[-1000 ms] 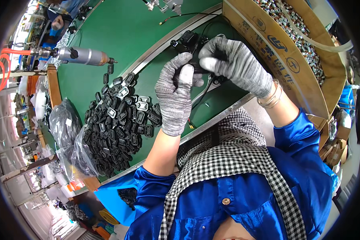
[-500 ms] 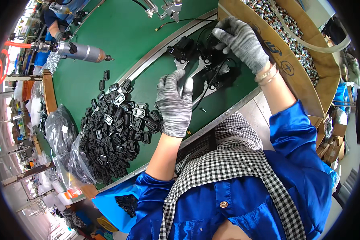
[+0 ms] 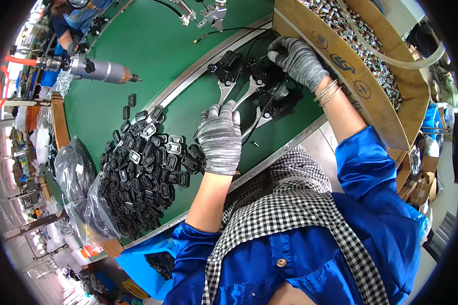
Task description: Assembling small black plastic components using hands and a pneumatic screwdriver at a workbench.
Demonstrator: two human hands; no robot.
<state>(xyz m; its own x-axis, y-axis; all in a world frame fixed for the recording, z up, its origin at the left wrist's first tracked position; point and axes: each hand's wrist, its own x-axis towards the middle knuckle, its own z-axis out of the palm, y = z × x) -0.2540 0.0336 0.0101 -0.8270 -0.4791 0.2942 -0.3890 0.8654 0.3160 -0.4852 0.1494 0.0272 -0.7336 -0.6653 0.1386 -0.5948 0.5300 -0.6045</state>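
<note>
left hand (image 3: 220, 136) in grey knit glove, fingers pinching silver metal lever arm (image 3: 224, 94) | right hand (image 3: 296, 60) fingers curled on black plastic assemblies (image 3: 262, 81) beside brown cardboard box wall (image 3: 341, 66) | pile of black plastic clips (image 3: 142, 178) left | open green tabletop (image 3: 152, 46) beyond

Both hands wear rough grey knitted cloth gloves: the left hand (image 3: 220, 136) beside glossy black plastic clips (image 3: 142, 178), the right hand (image 3: 296, 60) on matt black plastic parts (image 3: 259, 86) with shiny metal arms, near a brown cardboard box (image 3: 351, 76)
</note>
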